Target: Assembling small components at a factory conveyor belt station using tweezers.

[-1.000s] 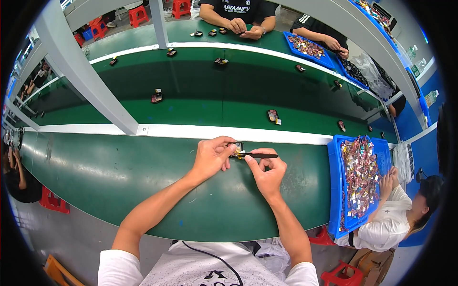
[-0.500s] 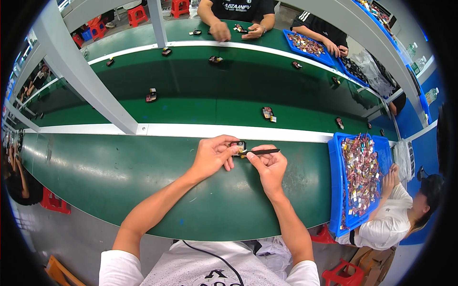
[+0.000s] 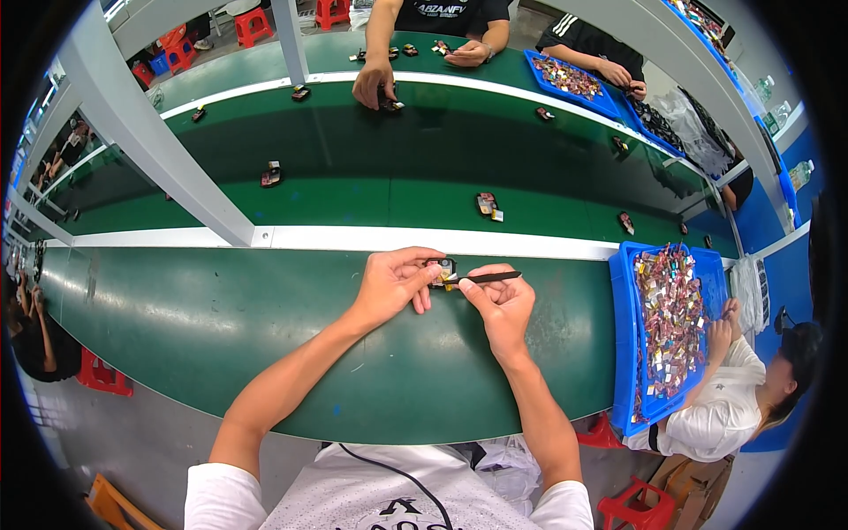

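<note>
My left hand (image 3: 394,281) pinches a small dark part with yellow bits (image 3: 442,268) just above the green table (image 3: 221,327). Close beside it, my right hand (image 3: 500,303) grips a thin black tool (image 3: 488,277), held level with its tip against the part. Both hands meet near the white strip (image 3: 353,238) at the table's far edge. My forearms come up from the lower edge.
A green conveyor belt (image 3: 371,168) beyond the strip carries several small dark parts (image 3: 487,205). A blue tray (image 3: 671,327) full of small pieces sits at the right, with a person in white (image 3: 733,406) reaching into it. Other people work across the belt (image 3: 375,81). Grey posts (image 3: 150,150) cross the left.
My hands stay together on the part and tool, hardly moving. The parts on the belt have drifted left. A person across the belt now reaches a hand down onto it.
</note>
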A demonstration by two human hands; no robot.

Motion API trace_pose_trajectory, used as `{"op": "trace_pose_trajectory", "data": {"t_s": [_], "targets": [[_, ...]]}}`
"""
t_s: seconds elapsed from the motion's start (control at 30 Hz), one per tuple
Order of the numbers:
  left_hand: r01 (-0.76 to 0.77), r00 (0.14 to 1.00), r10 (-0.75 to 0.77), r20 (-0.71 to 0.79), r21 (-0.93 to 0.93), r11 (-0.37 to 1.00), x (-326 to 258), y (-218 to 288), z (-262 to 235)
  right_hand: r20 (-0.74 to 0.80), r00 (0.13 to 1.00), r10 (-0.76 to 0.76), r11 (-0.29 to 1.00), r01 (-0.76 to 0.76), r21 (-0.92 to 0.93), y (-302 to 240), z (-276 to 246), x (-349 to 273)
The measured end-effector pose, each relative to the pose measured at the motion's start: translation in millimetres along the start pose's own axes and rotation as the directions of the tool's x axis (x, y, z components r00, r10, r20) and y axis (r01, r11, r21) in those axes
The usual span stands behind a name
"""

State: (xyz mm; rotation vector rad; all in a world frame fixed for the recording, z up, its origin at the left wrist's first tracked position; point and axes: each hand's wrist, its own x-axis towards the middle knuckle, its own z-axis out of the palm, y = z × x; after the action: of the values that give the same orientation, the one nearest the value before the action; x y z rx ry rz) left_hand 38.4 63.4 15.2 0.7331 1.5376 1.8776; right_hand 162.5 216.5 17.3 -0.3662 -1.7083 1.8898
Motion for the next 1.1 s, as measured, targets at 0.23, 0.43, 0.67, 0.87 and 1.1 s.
{"op": "trace_pose_trajectory", "data": {"t_s": [0.23,0.43,0.67,0.87,1.1], "targets": [[0.004,1.000,-0.004,0.000,0.008,1.000,-0.9,-2.5,-3.5,-0.026,0.999,0.020,1.000,-0.019,0.024,-0.5,6.3,-0.9],[0.012,1.000,-0.012,-0.005,0.002,1.000,-0.7,-1.4,-5.2,-0.009,1.000,-0.002,1.000,0.002,0.005,2.7,6.6,0.4],[0.038,0.999,-0.038,0.025,-0.011,0.999,2.6,-1.2,-10.4,-0.008,0.999,-0.037,0.999,0.037,-0.038,1.7,6.7,1.7],[0.056,0.997,-0.052,0.062,-0.052,0.997,3.6,-2.1,-14.4,-0.004,0.992,-0.124,0.988,0.123,-0.097,-4.1,9.4,-2.2],[0.045,0.997,-0.040,0.072,-0.067,0.997,3.8,-1.6,-15.9,0.030,0.936,-0.350,0.877,0.339,-0.342,-0.5,14.6,-4.5]]}}
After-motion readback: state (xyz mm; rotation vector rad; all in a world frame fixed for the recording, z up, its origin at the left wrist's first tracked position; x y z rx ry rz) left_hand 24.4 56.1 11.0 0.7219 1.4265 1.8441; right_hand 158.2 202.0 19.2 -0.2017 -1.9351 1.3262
